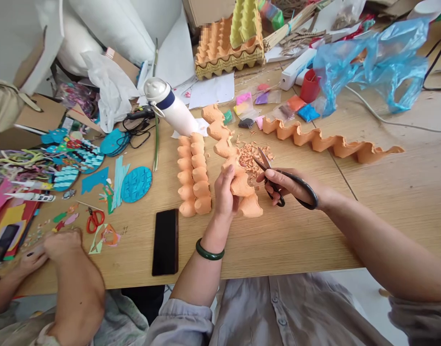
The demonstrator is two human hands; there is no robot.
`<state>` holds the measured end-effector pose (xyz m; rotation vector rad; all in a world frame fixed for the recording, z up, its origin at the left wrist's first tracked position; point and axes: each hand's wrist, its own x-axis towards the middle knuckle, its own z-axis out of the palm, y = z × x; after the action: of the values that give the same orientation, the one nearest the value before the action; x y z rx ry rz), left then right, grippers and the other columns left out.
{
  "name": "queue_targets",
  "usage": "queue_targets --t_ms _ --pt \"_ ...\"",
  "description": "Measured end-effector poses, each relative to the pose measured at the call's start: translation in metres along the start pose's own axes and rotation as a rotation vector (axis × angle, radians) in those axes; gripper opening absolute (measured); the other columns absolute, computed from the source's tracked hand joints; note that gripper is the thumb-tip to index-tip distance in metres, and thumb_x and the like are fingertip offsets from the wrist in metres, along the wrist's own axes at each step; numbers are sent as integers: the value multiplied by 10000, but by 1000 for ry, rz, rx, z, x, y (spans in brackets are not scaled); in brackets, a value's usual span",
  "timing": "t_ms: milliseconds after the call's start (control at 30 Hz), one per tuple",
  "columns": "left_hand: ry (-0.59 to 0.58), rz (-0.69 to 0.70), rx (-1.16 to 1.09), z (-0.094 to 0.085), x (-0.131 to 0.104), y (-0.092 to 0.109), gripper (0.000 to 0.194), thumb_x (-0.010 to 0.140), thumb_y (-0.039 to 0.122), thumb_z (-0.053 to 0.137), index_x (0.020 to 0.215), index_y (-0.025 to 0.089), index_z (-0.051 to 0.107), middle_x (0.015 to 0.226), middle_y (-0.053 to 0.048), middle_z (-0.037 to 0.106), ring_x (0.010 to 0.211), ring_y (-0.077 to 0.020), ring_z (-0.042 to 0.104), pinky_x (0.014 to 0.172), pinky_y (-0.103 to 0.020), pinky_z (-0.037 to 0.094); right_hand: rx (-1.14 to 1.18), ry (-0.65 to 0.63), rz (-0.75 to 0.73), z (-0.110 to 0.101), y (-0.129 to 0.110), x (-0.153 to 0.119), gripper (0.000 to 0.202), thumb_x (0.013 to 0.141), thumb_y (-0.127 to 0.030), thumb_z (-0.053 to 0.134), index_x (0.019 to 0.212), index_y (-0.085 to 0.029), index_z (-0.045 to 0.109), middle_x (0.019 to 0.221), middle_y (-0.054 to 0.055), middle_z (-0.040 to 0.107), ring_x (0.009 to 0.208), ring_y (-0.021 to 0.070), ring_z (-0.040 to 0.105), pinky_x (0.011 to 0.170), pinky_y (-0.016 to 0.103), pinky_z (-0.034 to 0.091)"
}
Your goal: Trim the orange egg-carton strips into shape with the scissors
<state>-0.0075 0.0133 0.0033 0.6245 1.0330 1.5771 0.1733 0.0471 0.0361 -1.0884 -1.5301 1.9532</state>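
On a cluttered wooden table [386, 192], left hand [225, 190] grips an egg-carton strip [238, 168], right hand [296, 187] clasps scissors [278, 178].

The egg-carton strip [238, 178] in the left hand [225, 192] is orange. The scissors [285, 182] in the right hand [296, 187] have black handles. Beside the grip lie orange scraps [251, 156]; the left wrist wears a dark green bangle [209, 252].

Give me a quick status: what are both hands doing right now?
Left hand grips orange egg-carton strip. Right hand holds black scissors, blades open at the strip. Cut scraps beside the blades; two-row carton piece lies just left.
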Motion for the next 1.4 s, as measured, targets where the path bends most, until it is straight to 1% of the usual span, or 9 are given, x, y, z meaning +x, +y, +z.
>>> queue_targets --t_ms 167,300,467,600,767,867,967,1133,1400 --pt "-33 30 41 -2 -2 -7 334 868 446 790 1082 192 754 1077 -67 790 1143 -255 733 1036 -380 548 -168 78 -57 1 0 0 612 873 -812 630 815 -211 527 647 -43 502 487 111 525 459 271 456" --pt "-73 33 76 -2 -5 -9 395 847 440 843 1163 221 751 1127 -49 773 1126 -245 731 1025 -357 533 -271 106 -114 5 -3 -4 555 893 -747 658 791 -236 466 630 -50 506 501 111 498 485 266 408" --pt "-35 73 12 1 -6 -7 432 949 580 691 1204 235 749 1240 -73 761 1214 -245 697 1068 -368 527 -394 111 -164 5 4 -3 445 930 -648 642 875 -217 546 634 -48 508 576 125 467 546 258 353" --pt "49 107 56 2 -7 -5 331 911 510 757 1085 228 757 1160 -56 763 1215 -242 692 1056 -352 534 -572 256 -204 6 10 -2 334 931 -486 637 1086 -190 640 725 -14 597 636 145 500 602 265 371" --pt "-1 99 28 5 -11 -1 263 884 412 786 1079 242 735 1096 -19 764 1190 -226 694 1054 -344 536 -695 320 -182 11 7 -7 324 887 -333 614 1182 -201 613 776 2 671 653 160 565 651 277 399" --pt "8 90 26 7 -13 1 240 871 393 777 1041 234 717 1047 -32 767 1158 -228 697 1039 -347 538 -710 320 -189 13 6 -10 369 861 -313 627 1209 -207 568 828 10 698 682 166 601 663 277 415" --pt "6 59 13 8 -14 3 265 846 390 795 1042 233 710 1054 -31 764 1125 -217 697 1017 -329 529 -731 312 -275 13 8 -10 419 829 -318 657 1216 -198 550 890 33 705 715 170 607 657 275 428" --pt "-43 -4 -58 9 -14 6 314 820 387 832 1071 233 723 1075 -24 750 1026 -183 689 926 -290 521 -709 265 -364 14 11 -9 393 871 -308 652 1239 -186 589 873 34 712 694 160 614 654 273 458" --pt "-56 -51 -104 11 -13 8 391 748 358 898 1080 241 728 1116 -22 743 1109 -200 664 1015 -312 483 -937 400 -600 10 19 -8 405 894 -228 589 1285 -144 657 1020 109 779 780 214 722 691 316 533"
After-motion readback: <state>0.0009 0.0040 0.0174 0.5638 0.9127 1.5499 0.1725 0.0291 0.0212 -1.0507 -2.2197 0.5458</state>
